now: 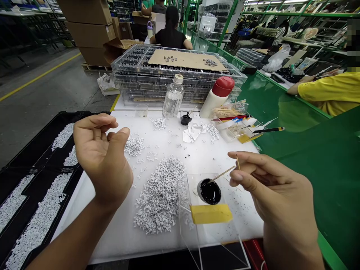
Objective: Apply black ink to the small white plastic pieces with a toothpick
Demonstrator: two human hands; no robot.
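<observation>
Wooden and slender, a stick (237, 162) sits in the right grip (277, 187).

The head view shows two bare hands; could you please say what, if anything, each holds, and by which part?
The right hand pinches a thin tan wooden stick between thumb and forefinger, gripped part unclear; for the left hand, I cannot tell.

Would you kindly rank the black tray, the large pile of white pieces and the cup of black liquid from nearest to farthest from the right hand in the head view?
From the right hand:
1. Cup of black liquid: just to its left.
2. Large pile of white pieces: left of the cup.
3. Black tray: at the far left.
</observation>
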